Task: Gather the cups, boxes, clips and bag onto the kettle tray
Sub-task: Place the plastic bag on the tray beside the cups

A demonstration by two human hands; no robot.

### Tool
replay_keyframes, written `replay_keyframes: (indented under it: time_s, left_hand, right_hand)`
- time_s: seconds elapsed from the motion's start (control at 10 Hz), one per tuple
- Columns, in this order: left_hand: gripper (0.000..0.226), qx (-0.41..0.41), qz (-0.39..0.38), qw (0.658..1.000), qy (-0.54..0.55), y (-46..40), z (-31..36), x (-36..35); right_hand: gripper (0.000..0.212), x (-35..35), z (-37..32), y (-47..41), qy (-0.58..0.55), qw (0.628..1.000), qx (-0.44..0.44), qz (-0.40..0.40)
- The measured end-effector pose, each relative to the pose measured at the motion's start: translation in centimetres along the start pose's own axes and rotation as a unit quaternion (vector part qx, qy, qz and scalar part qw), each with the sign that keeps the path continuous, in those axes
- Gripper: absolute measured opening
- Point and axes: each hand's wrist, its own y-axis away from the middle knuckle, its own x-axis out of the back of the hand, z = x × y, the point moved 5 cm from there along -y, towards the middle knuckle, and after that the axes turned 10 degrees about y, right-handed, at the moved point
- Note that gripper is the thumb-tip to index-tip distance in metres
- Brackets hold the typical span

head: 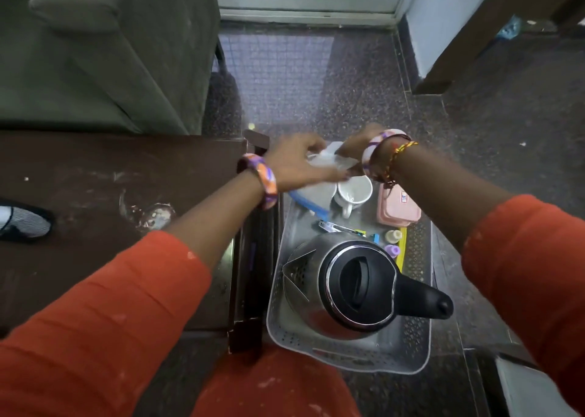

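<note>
A grey perforated tray [345, 358] holds a steel kettle [351, 285] with a black lid. Behind the kettle stand a white cup [354, 191], a pink box [399, 209], several small clips [335, 227] and two little bottles [393, 242]. My left hand [296, 160] and my right hand [356, 149] both grip a white plastic bag [329, 160] over the tray's far end, above the cup. A blue-edged item [308, 203] lies under the bag, partly hidden.
A dark brown table [104, 195] with stains stands left of the tray. A grey-green sofa [104, 46] fills the upper left. A shoe [25, 220] rests at the left edge. The speckled floor [348, 84] stretches toward a glass door.
</note>
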Motion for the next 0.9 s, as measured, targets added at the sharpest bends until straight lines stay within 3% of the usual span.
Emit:
replay_keyframes:
  time_s: [0.1,0.2,0.3,0.5,0.6,0.9]
  left_hand:
    - [0.071,-0.003,-0.006,0.973,-0.231,0.2,-0.5,-1.7]
    - [0.055,0.067,0.048,0.986,-0.148,0.5,-1.6,-0.5]
    - [0.043,0.139,0.056,0.987,-0.059,1.0,-3.0,0.1]
    - [0.039,0.241,0.061,0.968,0.022,3.3,-6.4,-1.9]
    - [0.044,0.256,0.071,0.964,0.005,4.0,-7.2,-2.7]
    - [0.03,0.222,0.047,0.958,-0.175,2.8,-5.8,-3.4]
  right_hand:
    - [0.024,-2.0,-1.5,-0.3,0.042,0.999,0.002,-0.011]
    - [0.028,-3.6,-1.5,0.0,-0.028,0.998,-0.019,-0.046]
    - [0.036,-4.3,-0.8,-0.5,-0.026,0.996,-0.022,-0.085]
    - [0.014,-4.4,1.4,-1.1,0.101,0.991,0.008,-0.088]
    - [0.013,-4.3,2.0,-1.3,0.118,0.989,0.013,-0.092]
    - [0.019,-4.5,2.8,-2.1,0.125,0.988,0.026,-0.087]
